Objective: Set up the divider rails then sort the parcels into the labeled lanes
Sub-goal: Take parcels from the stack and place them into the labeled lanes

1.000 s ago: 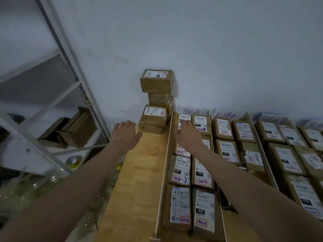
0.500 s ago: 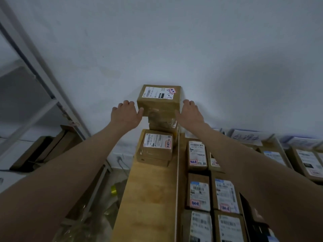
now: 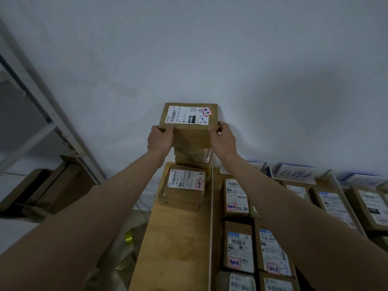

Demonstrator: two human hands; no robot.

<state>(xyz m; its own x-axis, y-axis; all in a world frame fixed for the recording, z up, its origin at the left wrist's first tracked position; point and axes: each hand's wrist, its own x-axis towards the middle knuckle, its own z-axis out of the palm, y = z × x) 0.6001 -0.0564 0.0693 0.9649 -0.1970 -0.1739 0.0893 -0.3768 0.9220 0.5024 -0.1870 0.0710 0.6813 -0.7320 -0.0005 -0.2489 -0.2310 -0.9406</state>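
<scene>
A brown cardboard parcel [image 3: 190,127] with a white shipping label and a red-edged sticker tops a stack against the wall. My left hand [image 3: 160,139] grips its left front corner and my right hand [image 3: 221,138] grips its right side, fingers curled round the edges. Below it sit smaller parcels [image 3: 193,157], and in front a lower parcel [image 3: 184,185] with a label lies on the wooden table [image 3: 178,244]. A white divider rail [image 3: 211,227] runs along the table's right, with a lane of labelled parcels [image 3: 238,250] beyond it.
Handwritten lane labels [image 3: 294,175] stand against the wall at the back right, above more rows of parcels [image 3: 336,206]. A metal shelving frame [image 3: 52,122] and flattened cartons [image 3: 42,192] stand at the left. A yellow tape roll [image 3: 129,237] lies on the floor.
Both hands have closed from beside the top parcel onto its sides. One second ago they were low on the table and lane parcels. The view has tilted upward.
</scene>
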